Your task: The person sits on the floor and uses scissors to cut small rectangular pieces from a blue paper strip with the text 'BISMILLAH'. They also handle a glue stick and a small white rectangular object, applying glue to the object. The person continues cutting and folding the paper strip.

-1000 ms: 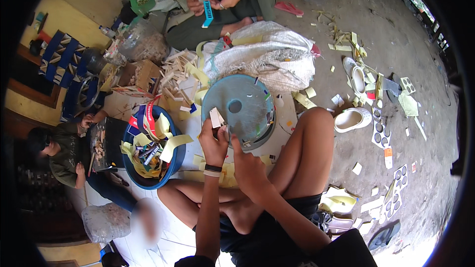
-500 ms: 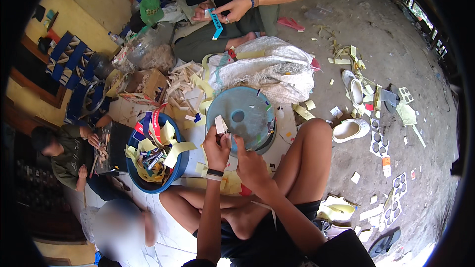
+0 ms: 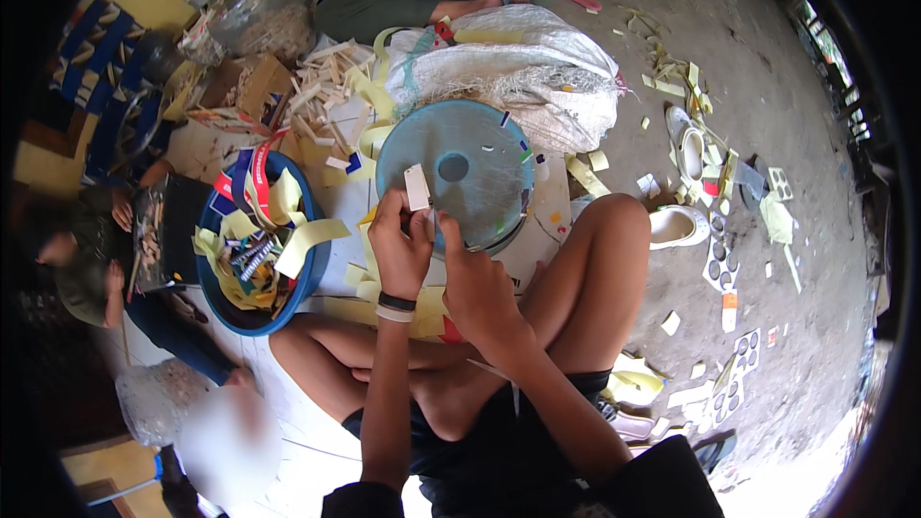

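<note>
My left hand [image 3: 401,247] pinches a small white rectangular piece [image 3: 415,187], which stands up above the fingertips. Close beside it, my right hand [image 3: 480,293] is closed, its index finger pointing up near the piece's lower end. Something small and dark shows between the two hands, too small to name. Behind them lies a round blue-grey disc [image 3: 413,139] with a hole in its middle and a few coloured scraps along its right edge. Thin pale strips [image 3: 501,370] show beside my right wrist, over my dark shorts.
At left stands a blue tub [image 3: 309,273] full of paper strips. Beyond it are a cardboard box [image 3: 254,86] and a pile of wooden pieces [image 3: 321,86]. A white sack [image 3: 518,62] lies past the disc. Shoes [image 3: 676,227] and scraps lie at right. Other people sit nearby.
The whole view has shifted, so the disc, tub and sack appear higher and further left. The co-worker opposite is now mostly cut off at the top. My hands keep the same hold.
</note>
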{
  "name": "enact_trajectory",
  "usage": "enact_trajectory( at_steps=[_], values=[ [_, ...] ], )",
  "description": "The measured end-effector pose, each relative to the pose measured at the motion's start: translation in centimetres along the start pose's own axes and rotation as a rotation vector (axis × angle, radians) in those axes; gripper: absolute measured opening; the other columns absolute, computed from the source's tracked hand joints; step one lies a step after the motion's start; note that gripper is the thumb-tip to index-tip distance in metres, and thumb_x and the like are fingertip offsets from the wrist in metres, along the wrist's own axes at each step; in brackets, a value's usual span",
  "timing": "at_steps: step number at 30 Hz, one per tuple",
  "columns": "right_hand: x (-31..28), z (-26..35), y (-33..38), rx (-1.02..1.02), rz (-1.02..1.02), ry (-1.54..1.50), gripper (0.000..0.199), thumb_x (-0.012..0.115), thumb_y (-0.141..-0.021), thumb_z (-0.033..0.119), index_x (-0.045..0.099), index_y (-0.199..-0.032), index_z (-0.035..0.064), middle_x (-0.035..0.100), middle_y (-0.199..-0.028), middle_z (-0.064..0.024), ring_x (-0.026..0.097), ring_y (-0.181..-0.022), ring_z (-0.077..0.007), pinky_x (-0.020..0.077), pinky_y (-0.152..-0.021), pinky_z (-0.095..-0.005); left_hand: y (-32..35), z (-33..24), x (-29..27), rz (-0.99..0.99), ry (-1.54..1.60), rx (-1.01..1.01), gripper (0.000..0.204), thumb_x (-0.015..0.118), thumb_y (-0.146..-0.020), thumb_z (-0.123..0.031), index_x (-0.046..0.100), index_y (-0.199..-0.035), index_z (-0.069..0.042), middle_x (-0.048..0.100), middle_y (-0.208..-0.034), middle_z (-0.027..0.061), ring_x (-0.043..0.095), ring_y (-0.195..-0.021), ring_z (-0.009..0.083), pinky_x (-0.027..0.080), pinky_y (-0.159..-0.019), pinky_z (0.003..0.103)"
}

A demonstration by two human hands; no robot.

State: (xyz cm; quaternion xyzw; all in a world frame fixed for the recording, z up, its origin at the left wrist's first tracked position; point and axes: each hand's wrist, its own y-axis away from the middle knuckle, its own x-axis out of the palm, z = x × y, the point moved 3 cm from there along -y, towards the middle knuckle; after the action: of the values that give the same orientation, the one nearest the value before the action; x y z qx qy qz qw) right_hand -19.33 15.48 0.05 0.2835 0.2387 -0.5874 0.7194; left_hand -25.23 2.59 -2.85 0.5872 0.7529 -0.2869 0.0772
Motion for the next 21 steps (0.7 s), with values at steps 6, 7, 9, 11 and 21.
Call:
enact_trajectory(
  at_steps=[6,7,9,11,21],
  values=[
    [-0.3,0.8,0.5,0.066,0.065,0.041,0.072,0.055,-0.088,-0.002,0.031,-0.153,0.0147,0.066,-0.093,-0.0363,0.066,-0.089,-0.0579,0.0501,-0.080,-0.0672,0.4,-0.7,0.2,-0.071,-0.033,0.044,0.015,0.061,-0.081,0.011,0.055,-0.090,0.000,0.059,-0.083,0.0197,0.059,-0.081,0.0440,0.048,-0.072,0.049],
    [-0.4,0.9,0.7,0.059,0.054,0.041,0.071,0.054,-0.088,-0.003,0.030,-0.152,0.0145,0.066,-0.094,-0.0369,0.066,-0.090,-0.0581,0.0498,-0.081,-0.0673,0.5,-0.8,0.2,-0.072,-0.059,0.043,0.016,0.060,-0.080,0.011,0.055,-0.090,0.000,0.059,-0.084,0.0198,0.059,-0.083,0.0439,0.048,-0.072,0.049],
    [-0.5,1.0,1.0,0.052,0.033,0.045,0.070,0.054,-0.088,-0.003,0.030,-0.152,0.0142,0.065,-0.097,-0.0378,0.065,-0.092,-0.0586,0.0490,-0.081,-0.0674,0.7,-0.8,0.2,-0.053,-0.091,0.004,0.018,0.061,-0.080,0.011,0.054,-0.092,0.000,0.059,-0.086,0.0201,0.059,-0.086,0.0438,0.047,-0.075,0.050],
    [-0.3,0.9,1.4,0.057,0.019,0.048,0.071,0.053,-0.088,-0.004,0.029,-0.152,0.0142,0.064,-0.100,-0.0382,0.064,-0.093,-0.0592,0.0484,-0.081,-0.0675,0.9,-1.1,0.2,-0.097,-0.090,0.078,0.016,0.062,-0.080,0.011,0.055,-0.091,0.001,0.059,-0.083,0.0213,0.059,-0.081,0.0451,0.047,-0.071,0.050],
    [0.5,1.4,2.4,0.048,-0.018,0.080,0.072,0.054,-0.088,-0.006,0.028,-0.153,0.0114,0.067,-0.085,-0.0308,0.066,-0.087,-0.0539,0.0497,-0.077,-0.0637,1.9,-1.3,0.3,-0.099,-0.071,0.041,0.020,0.066,-0.081,0.007,0.057,-0.097,-0.002,0.061,-0.093,0.0205,0.059,-0.092,0.0463,0.047,-0.079,0.053]
  ],
)
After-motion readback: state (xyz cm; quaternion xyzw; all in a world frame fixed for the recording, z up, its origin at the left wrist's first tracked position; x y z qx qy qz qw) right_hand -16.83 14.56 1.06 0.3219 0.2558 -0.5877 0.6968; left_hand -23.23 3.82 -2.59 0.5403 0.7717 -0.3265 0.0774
